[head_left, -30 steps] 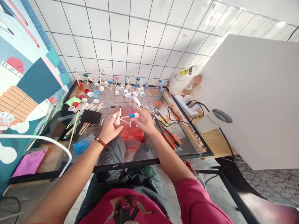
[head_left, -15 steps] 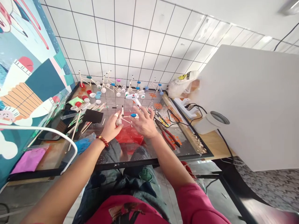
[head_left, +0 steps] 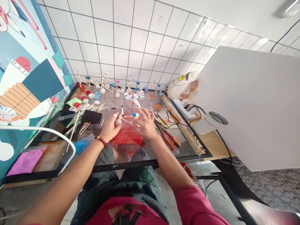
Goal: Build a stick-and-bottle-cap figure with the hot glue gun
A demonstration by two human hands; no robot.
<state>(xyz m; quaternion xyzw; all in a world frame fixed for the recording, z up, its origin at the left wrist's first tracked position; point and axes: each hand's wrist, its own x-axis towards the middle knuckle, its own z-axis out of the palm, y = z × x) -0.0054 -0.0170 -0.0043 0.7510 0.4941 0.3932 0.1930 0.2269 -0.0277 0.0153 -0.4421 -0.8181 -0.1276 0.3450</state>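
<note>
Between my hands, over the glass tabletop, is a small stick-and-bottle-cap model bicycle [head_left: 126, 120], with pale wooden sticks, a blue cap on top and a black-tipped upright stick. My left hand [head_left: 110, 127], with a bead bracelet at the wrist, pinches the white cap at the model's left end between thumb and fingers. Curved around the right end is my right hand [head_left: 145, 124], its thumb and fingers at the caps there and partly hiding them. A white glue gun [head_left: 133, 100] lies just beyond my hands.
Similar stick-and-cap models [head_left: 112, 85] line the back edge. Loose caps, sticks and a black card [head_left: 92, 116] lie left. Red-handled pliers [head_left: 169, 139], a cable and a power strip [head_left: 186, 107] are right. A white curved tube [head_left: 53, 132] crosses the near left.
The view has shifted slightly. Both hands stay at the model's two ends, and the blue cap looks a little more tilted.
</note>
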